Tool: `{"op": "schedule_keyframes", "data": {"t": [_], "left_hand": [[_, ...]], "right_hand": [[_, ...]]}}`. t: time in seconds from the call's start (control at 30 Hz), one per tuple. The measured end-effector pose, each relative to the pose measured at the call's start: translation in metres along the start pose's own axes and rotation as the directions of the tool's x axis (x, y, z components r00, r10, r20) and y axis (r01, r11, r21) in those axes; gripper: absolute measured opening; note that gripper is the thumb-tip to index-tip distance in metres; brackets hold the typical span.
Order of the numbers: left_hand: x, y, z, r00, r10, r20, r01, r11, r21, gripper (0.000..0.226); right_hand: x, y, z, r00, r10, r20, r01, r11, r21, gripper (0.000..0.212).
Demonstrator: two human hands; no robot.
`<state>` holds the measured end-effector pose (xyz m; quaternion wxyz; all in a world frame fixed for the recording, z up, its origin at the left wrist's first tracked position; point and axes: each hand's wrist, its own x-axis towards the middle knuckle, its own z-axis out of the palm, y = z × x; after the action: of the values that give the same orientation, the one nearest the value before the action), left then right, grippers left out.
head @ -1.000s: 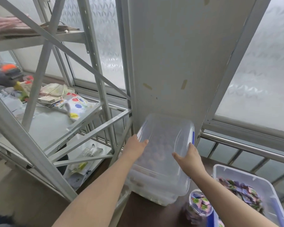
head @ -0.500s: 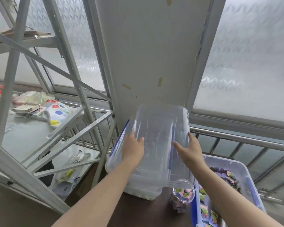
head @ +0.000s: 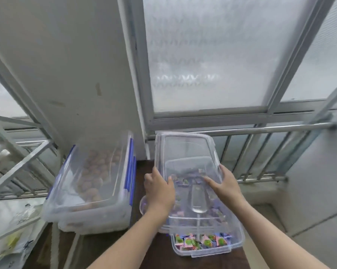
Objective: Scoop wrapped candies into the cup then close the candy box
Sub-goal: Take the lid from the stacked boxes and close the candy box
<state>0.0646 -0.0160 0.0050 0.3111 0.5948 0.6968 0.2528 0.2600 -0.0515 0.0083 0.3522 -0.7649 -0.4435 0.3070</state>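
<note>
A clear plastic lid [head: 185, 152] is tilted over the candy box [head: 235, 243], its far end raised. My left hand [head: 159, 191] grips the lid's left edge and my right hand [head: 225, 186] grips its right edge. Through the lid I see a clear scoop [head: 197, 199] lying on the wrapped candies [head: 200, 242], which are pink, green and blue. The cup [head: 142, 205] stands left of the candy box, mostly hidden behind my left wrist.
A second clear box with blue clips [head: 90, 183], holding brown round pieces, sits at the left on the dark wooden table [head: 148, 253]. A metal railing [head: 260, 129] and frosted windows run behind. A metal rack with bags [head: 10, 239] stands at the far left.
Both hands carried the lid from above the left box rightward and lowered it over the candy box. The view swung right with them.
</note>
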Motion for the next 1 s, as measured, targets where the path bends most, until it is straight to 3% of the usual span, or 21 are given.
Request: {"op": "schedule_keyframes", "data": {"t": [0.1,0.3,1.0], "left_hand": [[-0.023,-0.007,0.038,0.996,-0.054,0.065,0.053,0.998,0.022,0.063],[-0.048,-0.031,0.071,0.986,-0.118,0.115,0.118,0.993,0.014,0.063],[-0.029,-0.064,0.09,0.973,-0.108,0.203,0.12,0.992,-0.046,0.058]], "right_hand": [[-0.006,0.036,-0.015,0.997,0.08,0.016,-0.08,0.996,-0.029,0.065],[-0.007,0.078,-0.013,0.993,0.095,0.074,-0.089,0.993,-0.078,0.077],[0.02,0.103,0.014,0.992,0.053,0.113,-0.038,0.99,-0.136,0.067]]}}
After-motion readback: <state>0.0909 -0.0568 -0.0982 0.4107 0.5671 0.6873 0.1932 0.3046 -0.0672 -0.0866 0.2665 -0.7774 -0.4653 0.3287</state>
